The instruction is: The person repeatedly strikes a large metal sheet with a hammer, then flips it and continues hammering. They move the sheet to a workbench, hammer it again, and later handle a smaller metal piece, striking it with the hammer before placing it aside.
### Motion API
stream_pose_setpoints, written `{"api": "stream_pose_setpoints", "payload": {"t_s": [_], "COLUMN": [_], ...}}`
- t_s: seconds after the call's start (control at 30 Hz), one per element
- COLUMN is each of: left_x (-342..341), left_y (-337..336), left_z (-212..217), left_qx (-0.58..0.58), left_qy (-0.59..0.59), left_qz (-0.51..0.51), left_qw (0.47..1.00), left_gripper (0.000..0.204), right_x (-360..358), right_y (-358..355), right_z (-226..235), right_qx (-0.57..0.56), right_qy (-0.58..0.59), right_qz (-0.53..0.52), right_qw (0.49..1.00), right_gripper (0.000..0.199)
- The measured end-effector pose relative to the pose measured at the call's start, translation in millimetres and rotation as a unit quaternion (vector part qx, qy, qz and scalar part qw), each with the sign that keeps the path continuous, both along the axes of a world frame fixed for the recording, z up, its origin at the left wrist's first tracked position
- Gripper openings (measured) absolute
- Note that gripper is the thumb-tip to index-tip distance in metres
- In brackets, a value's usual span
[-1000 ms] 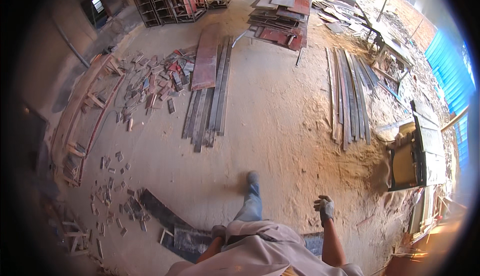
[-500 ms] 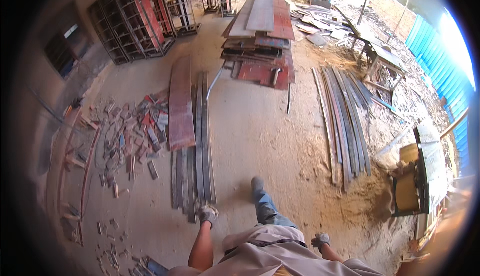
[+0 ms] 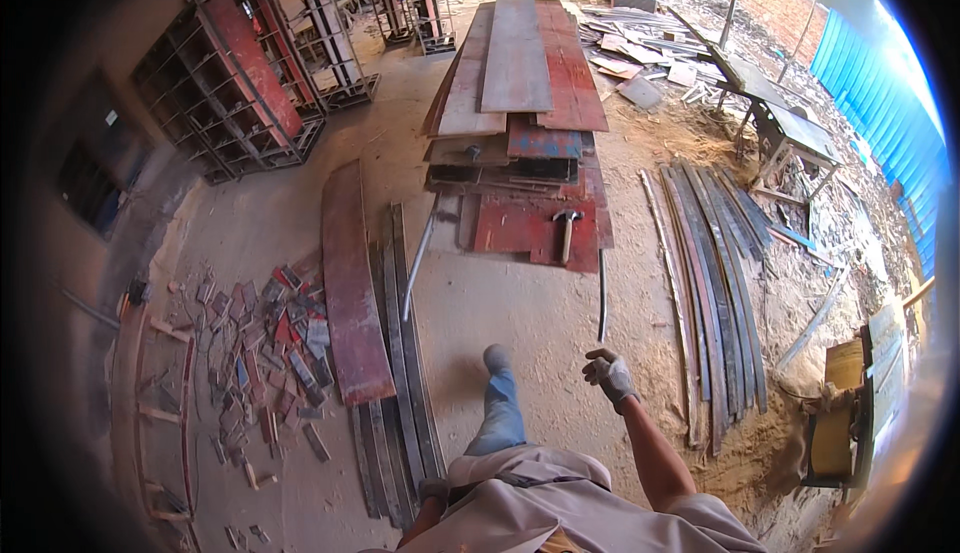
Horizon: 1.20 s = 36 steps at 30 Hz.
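Observation:
My right hand (image 3: 611, 377), in a grey work glove with bare fingertips, is held forward over the floor. Its fingers are loosely bent and apart, with nothing in them. Just beyond it stands a dark metal leg (image 3: 602, 298) under a stack of boards (image 3: 515, 63). On the red board (image 3: 505, 225) at the stack's near end lies a claw hammer (image 3: 567, 236) with a wooden handle. My left hand (image 3: 433, 493), gloved too, hangs low beside my body, near long dark strips (image 3: 400, 433) on the ground. Its fingers are mostly hidden.
A long reddish plank (image 3: 352, 293) lies across the strips at left, beside scattered wood offcuts (image 3: 285, 338). More long strips (image 3: 715, 293) lie at right. Metal frames (image 3: 225, 83) stand far left; a worktable (image 3: 800, 133) and blue fence (image 3: 875, 123) are at right.
The board stack and hammer now appear nearer as I step forward. My right hand has swung forward and up, while my left hand has dropped back toward my body.

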<state>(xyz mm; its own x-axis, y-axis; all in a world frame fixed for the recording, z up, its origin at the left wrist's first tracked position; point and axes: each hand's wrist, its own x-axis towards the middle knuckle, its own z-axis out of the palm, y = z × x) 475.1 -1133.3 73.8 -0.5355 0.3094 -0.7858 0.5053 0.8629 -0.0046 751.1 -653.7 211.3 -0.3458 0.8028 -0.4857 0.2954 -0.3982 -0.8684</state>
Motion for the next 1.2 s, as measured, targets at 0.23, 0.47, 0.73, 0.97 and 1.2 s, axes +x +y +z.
{"api": "stream_pose_setpoints", "payload": {"t_s": [0.23, 0.47, 0.73, 0.97, 1.2], "left_x": [-233, -370, -394, -442, -527], "left_y": [348, 625, 764, 865, 985], "left_z": [-26, 21, 69, 39, 15], "left_qx": [0.3, 0.517, 0.385, 0.27, 0.361], "left_qy": [-0.078, -0.169, -0.074, -0.067, -0.145], "left_qz": [0.279, 0.385, 0.478, 0.531, 0.517], "left_qw": [0.909, 0.746, 0.786, 0.801, 0.762], "left_gripper": [0.016, 0.017, 0.022, 0.023, 0.023], "right_x": [-157, -319, -550, -782, -844], "right_y": [223, 444, 673, 842, 894], "right_z": [-40, -91, -155, -202, -258], "right_qx": [-0.043, -0.016, 0.192, 0.568, 0.479], "right_qy": [-0.006, -0.042, -0.218, -0.227, -0.136], "right_qz": [-0.072, 0.02, 0.231, 0.368, 0.332], "right_qw": [0.997, 0.999, 0.929, 0.7, 0.801], "right_gripper": [0.031, 0.029, 0.031, 0.045, 0.031]}}
